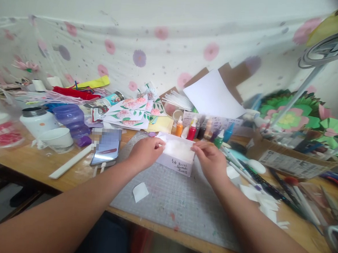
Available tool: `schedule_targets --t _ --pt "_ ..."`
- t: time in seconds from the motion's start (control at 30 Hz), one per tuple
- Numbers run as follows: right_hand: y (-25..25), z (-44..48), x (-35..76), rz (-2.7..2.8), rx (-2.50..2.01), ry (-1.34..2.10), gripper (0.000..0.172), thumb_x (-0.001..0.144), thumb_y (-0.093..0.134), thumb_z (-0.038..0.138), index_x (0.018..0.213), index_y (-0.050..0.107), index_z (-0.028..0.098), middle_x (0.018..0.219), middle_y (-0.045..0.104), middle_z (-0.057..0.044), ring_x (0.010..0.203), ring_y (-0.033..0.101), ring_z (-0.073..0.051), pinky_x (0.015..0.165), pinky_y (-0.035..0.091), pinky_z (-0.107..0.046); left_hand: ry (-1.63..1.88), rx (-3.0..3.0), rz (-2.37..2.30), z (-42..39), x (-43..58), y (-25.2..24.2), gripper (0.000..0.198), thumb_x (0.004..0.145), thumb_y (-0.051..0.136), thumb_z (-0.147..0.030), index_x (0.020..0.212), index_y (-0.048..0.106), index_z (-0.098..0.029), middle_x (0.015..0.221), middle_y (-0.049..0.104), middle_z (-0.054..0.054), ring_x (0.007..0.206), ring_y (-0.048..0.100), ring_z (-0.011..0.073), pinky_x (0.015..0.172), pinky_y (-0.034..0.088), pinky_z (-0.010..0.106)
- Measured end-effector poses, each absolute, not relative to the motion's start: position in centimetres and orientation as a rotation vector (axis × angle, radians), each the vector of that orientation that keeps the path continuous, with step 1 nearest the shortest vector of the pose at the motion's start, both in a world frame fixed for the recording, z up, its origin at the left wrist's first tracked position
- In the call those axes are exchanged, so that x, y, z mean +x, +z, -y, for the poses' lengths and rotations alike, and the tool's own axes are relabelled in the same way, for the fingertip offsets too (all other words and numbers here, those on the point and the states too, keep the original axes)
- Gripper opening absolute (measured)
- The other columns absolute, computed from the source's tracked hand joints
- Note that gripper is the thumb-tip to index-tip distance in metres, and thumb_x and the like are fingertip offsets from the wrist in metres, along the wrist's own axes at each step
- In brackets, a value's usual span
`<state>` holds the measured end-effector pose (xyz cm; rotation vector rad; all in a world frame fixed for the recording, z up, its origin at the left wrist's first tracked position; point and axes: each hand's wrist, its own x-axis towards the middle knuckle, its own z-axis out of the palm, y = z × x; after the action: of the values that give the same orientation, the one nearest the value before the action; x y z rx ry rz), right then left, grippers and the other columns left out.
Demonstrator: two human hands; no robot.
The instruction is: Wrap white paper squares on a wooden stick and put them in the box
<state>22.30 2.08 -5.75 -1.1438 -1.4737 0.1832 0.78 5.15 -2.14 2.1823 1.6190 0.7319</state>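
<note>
And here we are at the middle of the frame: a small white box, handwriting upside down on its near wall, sits on the grey mat over the desk. Its long axis runs left to right, dipping slightly to the right, straight between the two hands. Left hand: thumb and fingertip drawn together over the left rim, though whether wall or white contents sit between them, I can't tell. Right hand: pinching at the upper right corner. Neither is nearer; they take an end each! Just beyond stands a red bottle; below left lies a paper scrap, untouched.
</note>
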Motion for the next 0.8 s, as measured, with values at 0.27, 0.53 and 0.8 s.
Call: schedule_targets --t 0.27,0.53,0.8 --pt "-5.8 -2.2 23.5 1.437 -1.173 0.120 0.013 0.081 0.063 0.031 0.074 0.068 0.022 0.093 0.073 -0.007 0.093 0.068 -0.024 0.090 0.050 -0.045 0.472 2.299 -1.602 -2.7 -3.1 -0.8 0.024 0.084 0.047 -0.027 0.098 0.064 -0.019 0.091 0.068 0.004 0.084 0.061 0.0188 0.072 0.043 0.028" --pt "-5.1 -1.3 22.7 1.467 -1.166 0.080 0.011 0.080 0.064 0.027 0.071 0.067 0.023 0.086 0.073 -0.005 0.089 0.068 -0.024 0.087 0.051 -0.044 -0.110 2.362 -1.392 0.7 -4.6 -2.0 0.025 0.064 0.071 -0.029 0.086 0.064 -0.019 0.094 0.064 0.004 0.083 0.059 0.0213 0.068 0.041 0.028" --pt "-4.9 -0.8 22.3 1.474 -1.088 0.068 0.012 0.083 0.062 0.026 0.072 0.066 0.022 0.084 0.072 -0.006 0.085 0.069 -0.022 0.083 0.053 -0.043 -0.169 2.394 -1.294 -0.2 -4.7 -2.2 0.007 0.071 0.059 -0.020 0.078 0.061 -0.019 0.082 0.061 0.001 0.076 0.057 0.0174 0.065 0.039 0.026"
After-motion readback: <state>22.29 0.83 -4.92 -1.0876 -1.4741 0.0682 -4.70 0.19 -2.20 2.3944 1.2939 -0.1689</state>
